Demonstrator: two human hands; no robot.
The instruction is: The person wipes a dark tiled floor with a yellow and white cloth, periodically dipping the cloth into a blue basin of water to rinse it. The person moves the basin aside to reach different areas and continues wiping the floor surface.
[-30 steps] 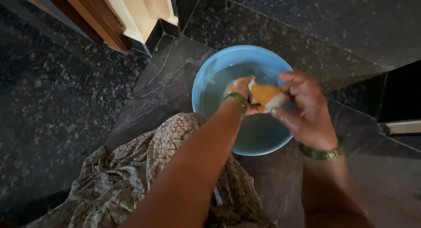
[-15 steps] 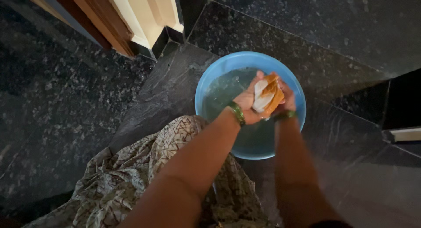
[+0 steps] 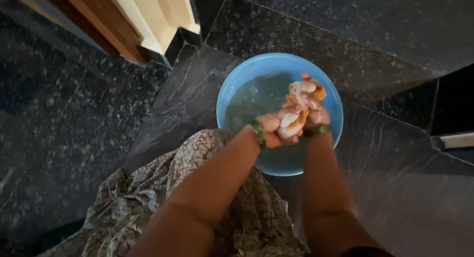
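A round blue basin (image 3: 232, 86) with water stands on the dark stone floor in front of me. Over it both my hands grip one bunched wet cloth (image 3: 296, 109), orange and white. My left hand (image 3: 276, 126), with a green bangle at the wrist, clasps its lower end. My right hand (image 3: 313, 111), also wearing a green bangle, closes on the upper part. The cloth sticks out beyond the right hand's fingers toward the basin's far rim.
Patterned beige fabric (image 3: 148, 197) covers my lap at the lower left. A wooden and cream door frame (image 3: 133, 20) stands at the top left. A raised dark stone step (image 3: 370, 30) runs behind the basin. A pale ledge edge (image 3: 459, 140) shows at the right.
My hands came together on the cloth and moved down over the basin's middle. The cloth went from spread between the hands to tightly bunched.
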